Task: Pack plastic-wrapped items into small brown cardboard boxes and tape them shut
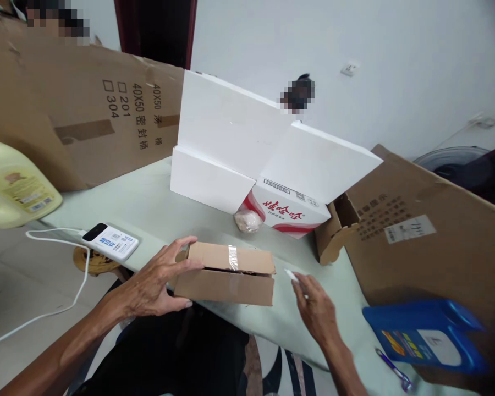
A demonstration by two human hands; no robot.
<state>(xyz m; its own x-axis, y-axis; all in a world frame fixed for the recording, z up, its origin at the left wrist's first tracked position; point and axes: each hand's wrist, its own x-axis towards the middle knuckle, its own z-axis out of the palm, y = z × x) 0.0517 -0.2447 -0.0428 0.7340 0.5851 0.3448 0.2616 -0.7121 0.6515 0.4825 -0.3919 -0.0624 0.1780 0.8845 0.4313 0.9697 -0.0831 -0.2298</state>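
Note:
A small brown cardboard box (226,273) with a strip of clear tape over its top seam lies at the near edge of a pale green table (148,203). My left hand (159,283) grips the box's left end, fingers wrapped over the top and thumb along the front. My right hand (313,305) hovers just right of the box and pinches a small white object (291,274) between its fingertips; I cannot make out what it is.
White foam slabs (231,137) lean over a red-and-white printed carton (291,212) with a small bag (247,220) beside it. Large cardboard boxes (421,231) flank both sides. A power bank (111,241) with white cable lies left, a yellow jug (12,187) far left, a blue container (424,335) and pen (394,371) near right.

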